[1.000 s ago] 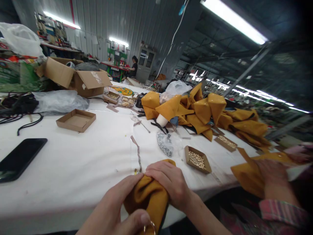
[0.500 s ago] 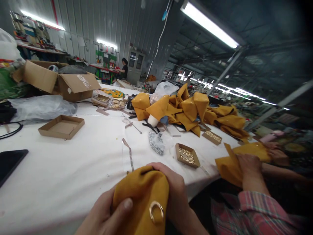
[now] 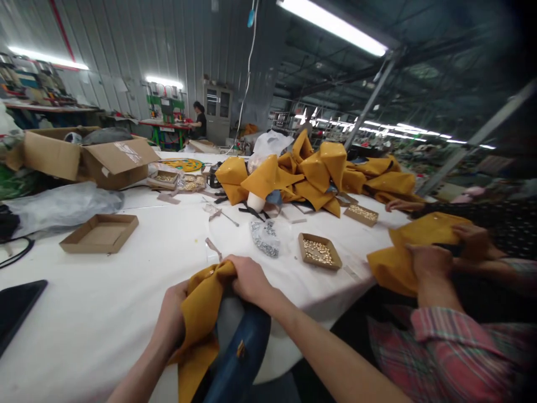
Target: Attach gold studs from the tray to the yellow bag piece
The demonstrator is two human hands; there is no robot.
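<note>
Head view. Gripped in the curled left hand (image 3: 172, 310), with fingertips hidden, and pinched at the upper edge by the closed right hand (image 3: 251, 282): a mustard-yellow, leather-like piece (image 3: 200, 307) with dark blue lining (image 3: 251, 338). Held at the near edge of the white-covered table (image 3: 146, 291), near a shallow brown cardboard tray (image 3: 333, 253) of small gold-coloured parts (image 3: 316, 251).

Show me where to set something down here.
White tabletop is bare between the phone, the cardboard tray and the left hand; a smaller patch lies between the right hand and the box of gold bits. It is crowded farther back, around the mustard heap and cardboard box.
</note>
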